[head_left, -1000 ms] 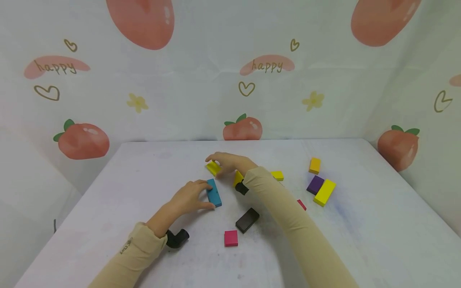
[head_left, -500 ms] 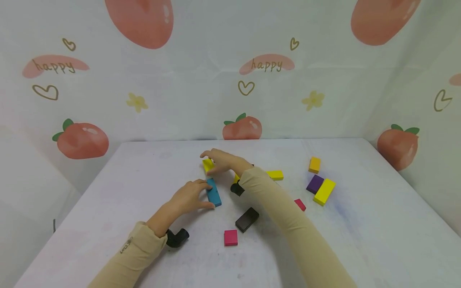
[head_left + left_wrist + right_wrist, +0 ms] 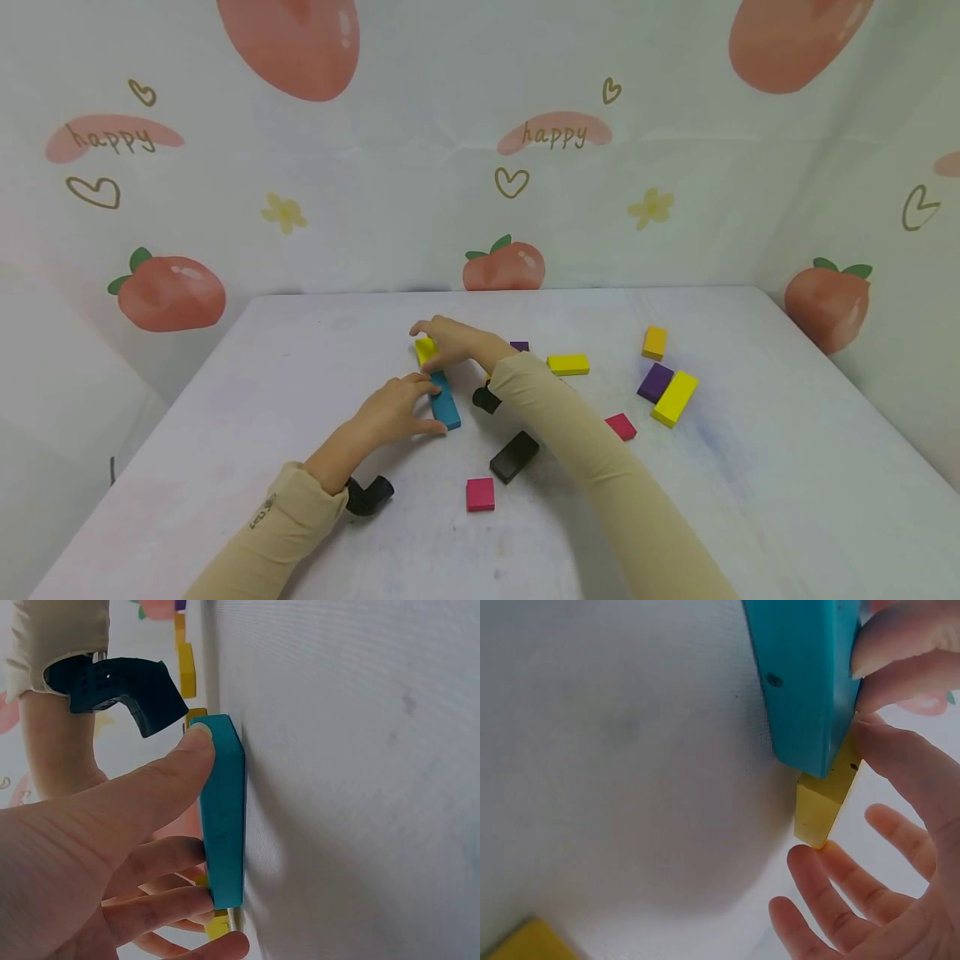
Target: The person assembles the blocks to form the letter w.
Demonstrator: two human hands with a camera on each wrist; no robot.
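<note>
Nearest to us on the white table (image 3: 225, 467), a magenta square block (image 3: 480, 493) and a black block (image 3: 514, 456) lie flat, well apart from the hands. Beyond them, our left hand (image 3: 390, 410) holds the teal block (image 3: 445, 402): thumb and fingers are curled against its long sides, pinning it on the table. In the left wrist view, the thumb (image 3: 161, 787) presses the block's upper end.

Just past the teal block, our right hand (image 3: 453, 340) rests on the small yellow block (image 3: 425, 349); its fingers are extended and relaxed, not gripping. In the right wrist view, this yellow block (image 3: 826, 796) touches the far end of the teal block (image 3: 804, 671).

Farther right lie a flat yellow block (image 3: 567, 364), a purple block (image 3: 656, 382) and a long yellow block (image 3: 675, 399).
</note>
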